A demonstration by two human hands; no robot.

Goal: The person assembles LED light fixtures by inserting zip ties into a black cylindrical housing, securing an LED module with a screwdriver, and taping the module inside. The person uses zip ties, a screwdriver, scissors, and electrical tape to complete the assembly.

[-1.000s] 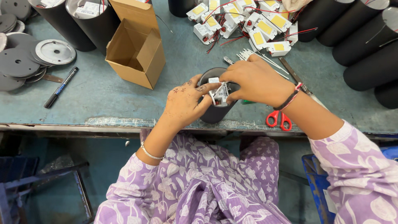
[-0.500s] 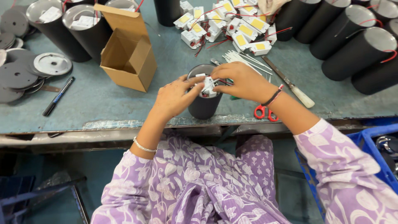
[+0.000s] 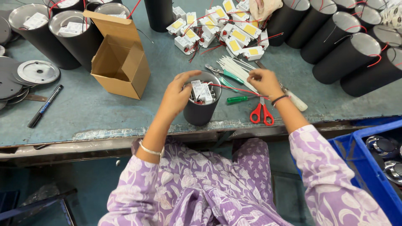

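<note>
Since 0.5 s ago the right hand (image 3: 263,82) has left the can & moved right, out to the bundle of white cable ties (image 3: 237,69) on the table; the left hand (image 3: 178,93) stays at the can. Left hand's grip: fingers curled over the near-left rim of the short black cylindrical metal can (image 3: 202,105), thumb arched over the opening, closed on the rim. Can stands upright near the table's (image 3: 167,69) near edge, centre of view, w/ a small white rectangular driver box (image 3: 201,91) sitting inside its open top. Right hand's grip: fingertips pinched together at the near end of the ties, touching them; can't tell if it's got one tie or several. A thin red wire (image 3: 234,88) runs from the can's top toward the right hand. Just beside the can, right: green-handled screwdriver (image 3: 237,99), red-handled scissors (image 3: 262,114) at the near edge, green-handled pliers (image 3: 224,74) a bit farther. Left of the can: open brown cardboard box (image 3: 119,62); far left, flat grey metal discs (image 3: 37,72) & a black marker pen (image 3: 45,106). Far centre: heap of white driver boxes with yellow labels (image 3: 226,31). Far right: row of tall black cylinders (image 3: 347,44) lying tilted. Blue plastic crate (image 3: 370,167) below the table, near right.
</note>
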